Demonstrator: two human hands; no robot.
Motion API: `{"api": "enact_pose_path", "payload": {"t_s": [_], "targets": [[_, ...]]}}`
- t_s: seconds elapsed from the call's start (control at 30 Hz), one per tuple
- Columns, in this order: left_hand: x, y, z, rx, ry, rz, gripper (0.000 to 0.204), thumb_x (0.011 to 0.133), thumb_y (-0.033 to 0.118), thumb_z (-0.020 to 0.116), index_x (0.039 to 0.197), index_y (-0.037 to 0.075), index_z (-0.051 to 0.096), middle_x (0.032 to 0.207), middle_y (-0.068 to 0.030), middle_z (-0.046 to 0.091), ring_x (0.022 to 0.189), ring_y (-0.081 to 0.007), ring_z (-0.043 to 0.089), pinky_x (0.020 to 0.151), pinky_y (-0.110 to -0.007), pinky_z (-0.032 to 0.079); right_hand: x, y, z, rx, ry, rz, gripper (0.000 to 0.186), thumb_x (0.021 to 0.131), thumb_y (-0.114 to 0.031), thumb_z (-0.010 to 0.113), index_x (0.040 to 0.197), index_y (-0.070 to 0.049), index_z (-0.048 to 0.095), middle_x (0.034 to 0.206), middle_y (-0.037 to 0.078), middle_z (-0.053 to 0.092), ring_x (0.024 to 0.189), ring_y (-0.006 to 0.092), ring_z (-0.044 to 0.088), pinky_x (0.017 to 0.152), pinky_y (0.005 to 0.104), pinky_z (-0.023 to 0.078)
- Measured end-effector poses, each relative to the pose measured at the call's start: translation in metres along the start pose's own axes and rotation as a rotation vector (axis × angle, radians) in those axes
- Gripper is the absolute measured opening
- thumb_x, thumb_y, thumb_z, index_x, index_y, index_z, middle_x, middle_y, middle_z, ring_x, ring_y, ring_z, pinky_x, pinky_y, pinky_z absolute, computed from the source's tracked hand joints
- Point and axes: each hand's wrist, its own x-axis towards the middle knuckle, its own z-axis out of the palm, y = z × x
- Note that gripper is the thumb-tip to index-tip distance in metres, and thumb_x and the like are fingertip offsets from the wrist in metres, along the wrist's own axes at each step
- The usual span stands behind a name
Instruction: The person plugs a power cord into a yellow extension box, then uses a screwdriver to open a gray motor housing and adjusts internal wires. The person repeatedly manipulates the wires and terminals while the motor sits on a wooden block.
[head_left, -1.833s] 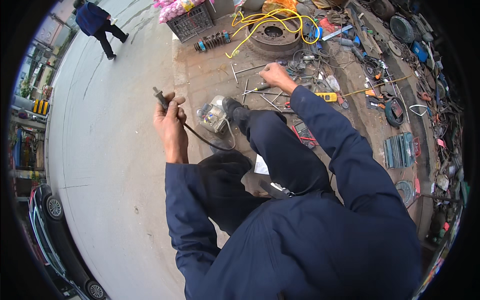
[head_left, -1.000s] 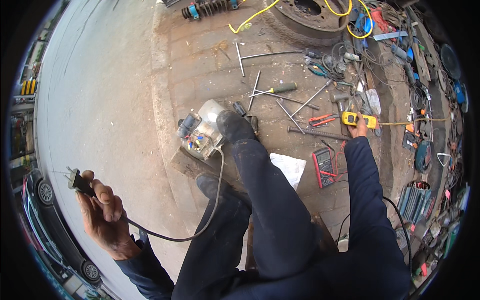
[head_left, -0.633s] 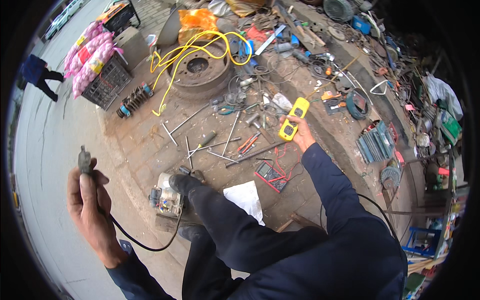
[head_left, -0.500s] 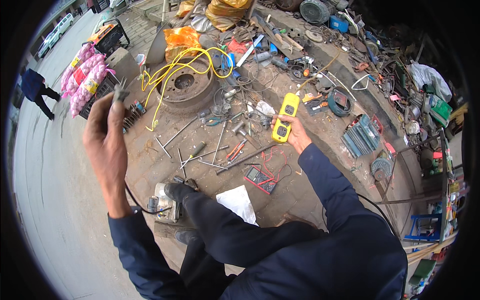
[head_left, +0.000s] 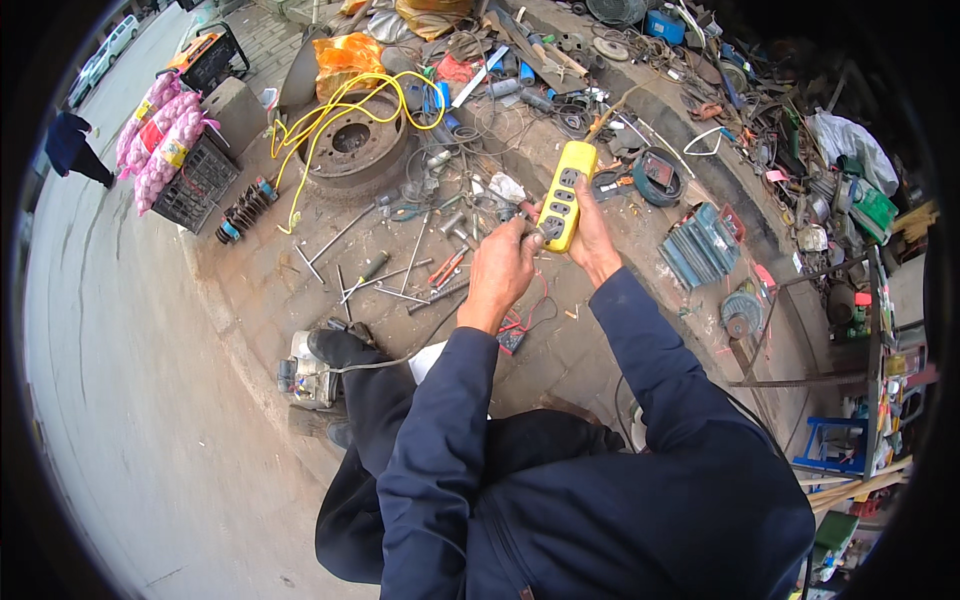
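Observation:
My right hand (head_left: pixel 597 232) holds a yellow power strip (head_left: pixel 573 160) with black sockets, tilted in front of me. At the strip's lower end, the fingers of my left hand (head_left: pixel 502 265) are closed on a plug, mostly hidden by them. Whether its pins are in the socket I cannot tell. From my left hand a dark cord (head_left: pixel 415 352) runs down to a grey metal motor-like device (head_left: pixel 312 372) beside my foot. Beneath my hands lie a screwdriver (head_left: pixel 366 270), red-handled pliers (head_left: pixel 447 266) and a multimeter (head_left: pixel 511 338) partly covered by my left arm.
A rusty wheel rim (head_left: pixel 350 160) with a yellow cable (head_left: pixel 405 82) lies ahead. Left of it are a coil spring (head_left: pixel 246 208) and pink net bags (head_left: pixel 165 140) on a crate. Scrap heaps fill the far right. A person (head_left: pixel 72 150) stands at the far left.
My left hand has come from the upper left, carrying the plug to the power strip's lower end. The strip has tilted slightly and risen. The cord now stretches across my leg.

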Motion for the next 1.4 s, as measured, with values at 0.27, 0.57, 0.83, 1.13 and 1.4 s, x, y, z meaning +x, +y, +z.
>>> {"api": "enact_pose_path", "payload": {"t_s": [0.27, 0.57, 0.83, 1.13, 1.4], "targets": [[0.002, -0.014, 0.011, 0.046, 0.130, 0.029, 0.027, 0.094, 0.017, 0.075, 0.112, -0.002, 0.071, 0.104, -0.0278, 0.074, 0.099, -0.0473, 0.071, 0.085, -0.052, 0.055, 0.005, 0.018, -0.008, -0.097, -0.014, -0.069, 0.054, 0.113, -0.052, 0.045, 0.141, -0.006, 0.047, 0.115, 0.022, 0.067, 0.124, 0.0472, 0.068, 0.099, 0.0548, 0.063], [0.017, -0.013, 0.018, 0.079, 0.108, -0.006, 0.026, 0.093, 0.019, 0.075, 0.110, -0.001, 0.074, 0.104, -0.0275, 0.074, 0.098, -0.0474, 0.071, 0.085, -0.053, 0.055, 0.012, 0.031, -0.016, -0.183, -0.097, -0.210, 0.059, 0.110, -0.058, 0.048, 0.133, -0.004, 0.051, 0.103, 0.015, 0.069, 0.100, 0.0286, 0.075, 0.092, 0.0456, 0.065], [0.032, -0.012, 0.019, 0.188, 0.013, -0.076, 0.030, 0.091, 0.027, 0.075, 0.107, 0.002, 0.078, 0.101, -0.0264, 0.076, 0.096, -0.0470, 0.073, 0.085, -0.055, 0.057, -0.003, 0.036, -0.019, -0.274, -0.026, -0.240, 0.066, 0.108, -0.057, 0.057, 0.146, -0.005, 0.047, 0.122, 0.012, 0.066, 0.100, 0.0212, 0.072, 0.085, 0.0377, 0.062], [0.046, -0.006, 0.020, 0.254, -0.151, -0.172, 0.032, 0.092, 0.032, 0.071, 0.108, 0.005, 0.080, 0.099, -0.0238, 0.078, 0.097, -0.0432, 0.075, 0.087, -0.053, 0.059, 0.008, 0.037, -0.050, -0.462, 0.053, -0.246, 0.068, 0.107, -0.059, 0.059, 0.150, -0.007, 0.051, 0.119, 0.005, 0.067, 0.098, 0.0130, 0.067, 0.082, 0.0307, 0.058], [0.049, -0.005, 0.020, 0.283, -0.191, -0.182, 0.035, 0.092, 0.034, 0.071, 0.108, 0.004, 0.079, 0.101, -0.0254, 0.077, 0.097, -0.0452, 0.075, 0.089, -0.053, 0.059, 0.005, 0.033, -0.048, -0.565, 0.041, -0.275, 0.068, 0.107, -0.060, 0.057, 0.148, -0.006, 0.051, 0.112, 0.007, 0.069, 0.094, 0.0148, 0.069, 0.081, 0.0307, 0.058]]}}
